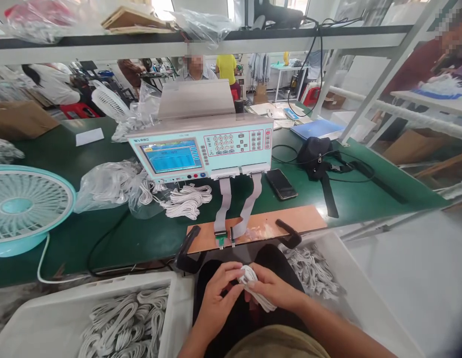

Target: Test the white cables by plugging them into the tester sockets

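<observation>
My left hand (218, 293) and my right hand (273, 288) meet over my lap, both closed around a coiled white cable (253, 286). The coil sticks out between the fingers and hangs below my right hand. Just beyond them lies a brown test board (290, 221) with black handles and small connectors. Two grey ribbon cables link it to a pale blue cable tester (201, 146) with a lit screen and keypad.
White bins of coiled cables sit at my left (122, 323) and right (313, 271). On the green bench (66, 149) are bagged cables (111, 184), loose coils (188, 201), a teal fan (24, 204), a phone (281, 184) and a black bag (315, 154). People work beyond the bench.
</observation>
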### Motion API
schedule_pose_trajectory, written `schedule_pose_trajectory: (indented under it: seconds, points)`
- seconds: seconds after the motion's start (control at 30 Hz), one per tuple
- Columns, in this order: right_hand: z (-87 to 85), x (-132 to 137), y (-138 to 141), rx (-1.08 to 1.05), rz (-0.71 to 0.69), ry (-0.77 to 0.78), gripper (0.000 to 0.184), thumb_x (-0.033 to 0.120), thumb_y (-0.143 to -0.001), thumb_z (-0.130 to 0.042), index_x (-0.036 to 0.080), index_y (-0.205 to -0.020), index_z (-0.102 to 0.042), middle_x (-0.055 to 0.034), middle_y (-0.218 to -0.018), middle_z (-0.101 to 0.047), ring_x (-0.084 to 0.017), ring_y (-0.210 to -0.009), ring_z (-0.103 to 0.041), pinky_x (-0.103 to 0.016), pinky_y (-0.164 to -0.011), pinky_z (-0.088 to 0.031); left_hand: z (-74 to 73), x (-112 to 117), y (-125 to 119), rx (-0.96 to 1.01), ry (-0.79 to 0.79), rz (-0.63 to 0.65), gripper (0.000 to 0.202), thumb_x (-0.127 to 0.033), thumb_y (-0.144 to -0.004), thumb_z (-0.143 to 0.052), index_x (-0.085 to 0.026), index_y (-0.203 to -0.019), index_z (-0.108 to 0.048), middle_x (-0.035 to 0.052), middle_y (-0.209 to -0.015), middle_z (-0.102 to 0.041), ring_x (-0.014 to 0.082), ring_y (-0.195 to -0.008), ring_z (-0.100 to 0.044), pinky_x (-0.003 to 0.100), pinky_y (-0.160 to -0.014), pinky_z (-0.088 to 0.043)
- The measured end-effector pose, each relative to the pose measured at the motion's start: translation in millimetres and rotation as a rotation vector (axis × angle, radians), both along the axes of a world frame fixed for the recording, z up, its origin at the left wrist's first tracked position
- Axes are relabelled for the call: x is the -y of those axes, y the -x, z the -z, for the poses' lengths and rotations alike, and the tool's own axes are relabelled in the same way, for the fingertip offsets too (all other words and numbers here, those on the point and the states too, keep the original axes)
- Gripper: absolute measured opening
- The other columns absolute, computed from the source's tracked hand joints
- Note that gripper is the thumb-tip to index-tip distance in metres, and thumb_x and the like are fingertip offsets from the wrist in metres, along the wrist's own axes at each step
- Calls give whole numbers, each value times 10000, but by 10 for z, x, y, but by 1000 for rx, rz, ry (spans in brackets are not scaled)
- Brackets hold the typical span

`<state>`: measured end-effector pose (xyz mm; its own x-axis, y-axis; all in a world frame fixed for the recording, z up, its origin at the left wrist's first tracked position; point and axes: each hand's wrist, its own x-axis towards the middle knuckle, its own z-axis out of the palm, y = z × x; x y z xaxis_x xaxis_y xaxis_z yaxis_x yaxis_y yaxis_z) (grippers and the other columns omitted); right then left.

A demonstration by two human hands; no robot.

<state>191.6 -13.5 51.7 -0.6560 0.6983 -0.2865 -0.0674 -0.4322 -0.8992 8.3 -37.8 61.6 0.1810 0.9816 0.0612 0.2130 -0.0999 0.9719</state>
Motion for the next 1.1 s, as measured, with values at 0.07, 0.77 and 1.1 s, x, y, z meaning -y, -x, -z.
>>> schedule_pose_trajectory:
  seconds: [0.07, 0.77, 1.1]
  points:
    - [6, -41, -5, 49, -67, -54, 402, 515, -780, -527, 183, -1006, -506, -3, -739, -577, -107, -547, -498, -200, -479, -360, -17, -37, 54, 12, 11, 58, 177, -231, -774, -569, -226, -927, -658, 97, -1120, -571, 206, -899, -584, 277, -662, -500]
    - [258, -289, 491, 402, 461, -580, 170, 298, -817, -483, 187, -701, -539, 9, -653, -527, -140, -626, -471, -246, -601, -373, 315, -287, 20, 504, 578, -340, 310, -442, -634, -684, -153, -658, -574, -60, -473, -498, 68, -380, -433, 160, -328, -346]
    - [316, -366, 488, 307, 442, -468, 207, 341, -804, -519, 166, -713, -581, 0, -668, -556, -146, -645, -496, -246, -617, -392, 374, -274, 3, 560, 526, -373, 315, -414, -647, -692, -123, -743, -618, -25, -553, -569, 69, -438, -489, 169, -379, -415]
